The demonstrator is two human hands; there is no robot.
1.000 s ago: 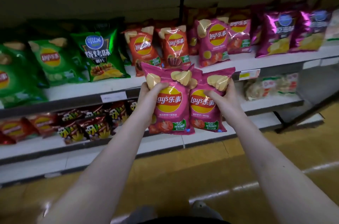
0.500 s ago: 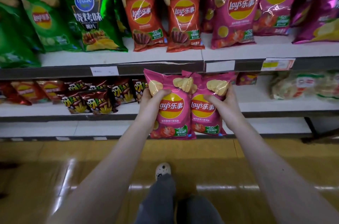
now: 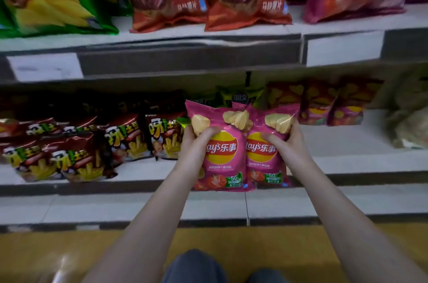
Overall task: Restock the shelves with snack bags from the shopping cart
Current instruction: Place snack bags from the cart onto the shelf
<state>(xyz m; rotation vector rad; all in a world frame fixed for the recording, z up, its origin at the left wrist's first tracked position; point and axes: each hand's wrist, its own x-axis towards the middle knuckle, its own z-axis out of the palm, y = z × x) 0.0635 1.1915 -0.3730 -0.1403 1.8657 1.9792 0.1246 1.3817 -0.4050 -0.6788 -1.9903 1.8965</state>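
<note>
I had the left hand [image 3: 196,143] gripping one pink bag [image 3: 222,162], right hand [image 3: 290,141] the other bag [image 3: 264,157], side by side at the front of the middle shelf [image 3: 347,161]. Risk: shoving both in together could topple the fry bags [image 3: 129,141] alongside.

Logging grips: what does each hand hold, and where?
Left hand grips the left pink foil crisp bag by its upper left side; right hand grips the right pink foil crisp bag by its upper right side.
</note>
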